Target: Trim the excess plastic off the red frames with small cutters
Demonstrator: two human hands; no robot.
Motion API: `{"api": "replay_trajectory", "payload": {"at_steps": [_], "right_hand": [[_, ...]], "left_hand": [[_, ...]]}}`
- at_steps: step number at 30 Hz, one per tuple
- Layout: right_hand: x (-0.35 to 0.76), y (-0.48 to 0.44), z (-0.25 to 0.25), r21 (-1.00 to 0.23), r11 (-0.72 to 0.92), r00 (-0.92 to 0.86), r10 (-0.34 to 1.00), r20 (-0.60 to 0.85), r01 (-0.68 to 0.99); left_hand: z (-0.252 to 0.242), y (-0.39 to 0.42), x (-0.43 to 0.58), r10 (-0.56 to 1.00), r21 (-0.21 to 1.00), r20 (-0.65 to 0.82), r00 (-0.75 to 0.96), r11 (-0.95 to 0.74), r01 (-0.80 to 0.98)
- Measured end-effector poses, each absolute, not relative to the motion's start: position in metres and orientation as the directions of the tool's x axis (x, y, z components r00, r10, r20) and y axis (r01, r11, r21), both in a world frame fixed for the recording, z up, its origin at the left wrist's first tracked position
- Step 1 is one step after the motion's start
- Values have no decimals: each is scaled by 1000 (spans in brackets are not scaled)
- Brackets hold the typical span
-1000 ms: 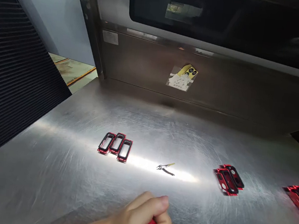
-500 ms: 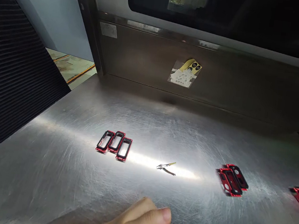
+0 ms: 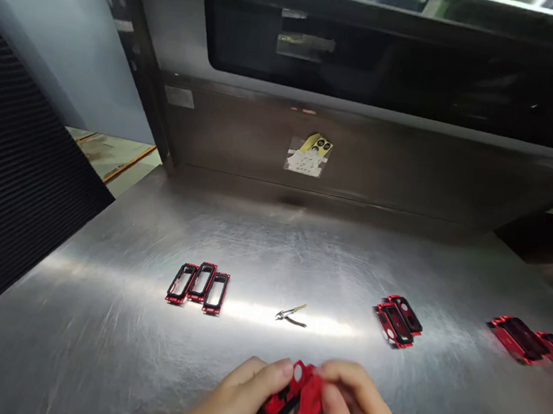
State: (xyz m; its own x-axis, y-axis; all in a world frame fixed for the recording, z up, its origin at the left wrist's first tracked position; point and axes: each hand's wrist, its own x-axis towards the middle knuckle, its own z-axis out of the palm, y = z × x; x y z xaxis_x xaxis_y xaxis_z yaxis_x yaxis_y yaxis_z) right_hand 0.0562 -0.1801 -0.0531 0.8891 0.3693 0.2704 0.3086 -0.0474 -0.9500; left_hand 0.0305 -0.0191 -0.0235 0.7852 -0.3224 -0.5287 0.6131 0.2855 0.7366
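Head-camera view of a workstation. A scratched stainless-steel table (image 3: pixel 91 318) fills the lower half, backed by a brushed-metal panel (image 3: pixel 402 169) with a taped packet of yellow and white labels (image 3: pixel 309 155). A black ribbed panel (image 3: pixel 12 181) borders the left side.

On the table, left of centre, three upright red-and-black rectangular frames (image 3: pixel 199 287) lie side by side, nearly touching. Right of centre lies a stacked pair of similar frames (image 3: pixel 396 322), and a further red-and-black pair (image 3: pixel 527 340) lies near the right edge. Small snips with a yellow handle (image 3: pixel 291 314) lie between the groups, well apart from both hands.

The left hand (image 3: pixel 237 404) and right hand (image 3: pixel 357 405) meet at the near table edge, fingers pressed together and pinching one red-and-black frame (image 3: pixel 294 397) from opposite sides, clear of the table. The thumbs are partly hidden. The step in hand appears to be a two-handed hold; the next move calls for loosening at least one pinch.
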Motion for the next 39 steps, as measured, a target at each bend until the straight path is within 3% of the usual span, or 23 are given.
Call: {"api": "replay_trajectory", "payload": {"at_steps": [3,8,13,23,30,39], "right_hand": [[70,-165,-50,-985,-44,895,427,132,167],[82,-155,-49,-999,-21,849,527,28,47],[81,-154,-51,-998,26,852,520,65,60],[83,-153,-51,-999,31,830,558,4,-16],[85,-156,-49,-998,65,770,638,27,-19],[85,-159,-47,-994,112,735,675,62,-19]], "left_hand": [[-33,-25,36,-409,776,-514,754,152,612],[-39,-30,38,-514,759,-516,685,96,644],[-39,-29,37,-522,761,-507,686,102,641],[-40,-30,33,-505,733,-573,646,37,679],[-52,-35,30,-536,721,-573,621,31,692],[-32,-34,30,-550,697,-601,580,-4,718]]}}
